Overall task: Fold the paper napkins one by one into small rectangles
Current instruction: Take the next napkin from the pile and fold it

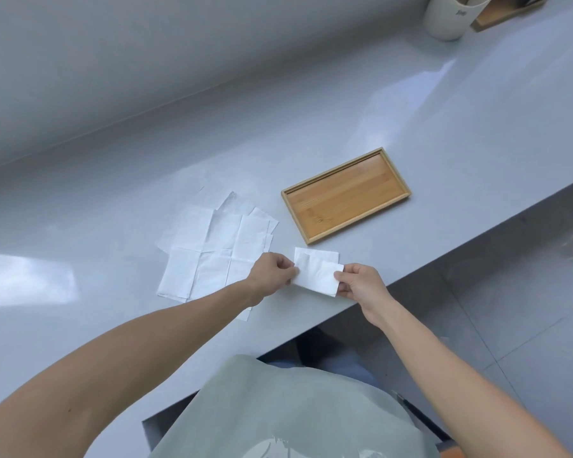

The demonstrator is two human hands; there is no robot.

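A partly folded white napkin [315, 271] is held just above the grey counter near its front edge. My left hand [273, 272] pinches its left end and my right hand [361, 281] pinches its right end. One flap lies doubled over the rest, so the piece reads as a small rectangle. To the left, several unfolded white napkins [212, 252] lie overlapping flat on the counter, partly hidden under my left forearm.
An empty wooden tray [346, 193] lies on the grey counter [444, 133] just beyond the held napkin. A white cup [447, 18] and a wooden board [506, 11] stand at the far right corner. The counter's front edge runs diagonally beside my right hand.
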